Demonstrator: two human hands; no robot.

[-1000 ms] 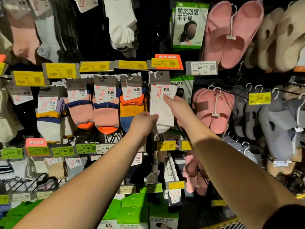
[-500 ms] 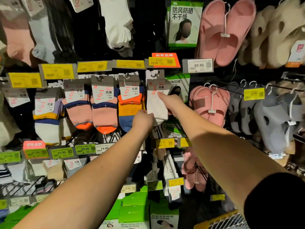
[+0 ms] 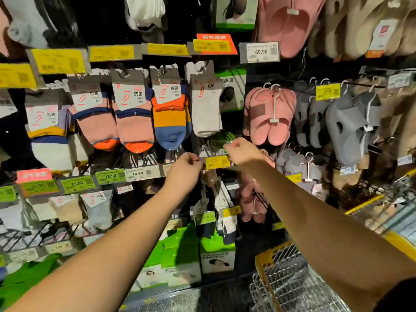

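A white sock pack (image 3: 206, 109) with a grey card hangs free on its hook, right of the colourful sock packs. Below it a yellow price tag (image 3: 217, 162) sits at the end of a hook. My left hand (image 3: 184, 171) has curled fingers and pinches the tag's left end. At the tag's right end my right hand (image 3: 242, 152) has its fingertips closed, just under a green package (image 3: 228, 137). Neither hand touches the white socks.
Orange, pink and blue sock packs (image 3: 170, 113) hang to the left, and pink slippers (image 3: 270, 113) and grey slippers (image 3: 346, 122) to the right. More price tags (image 3: 137, 174) line the rail. Green boxes (image 3: 180, 255) stand below. A wire cart (image 3: 292, 280) is at the lower right.
Both hands let go of the white sock pack and dropped to the yellow price tag beneath it. The pack now hangs on its hook. The camera moved closer.
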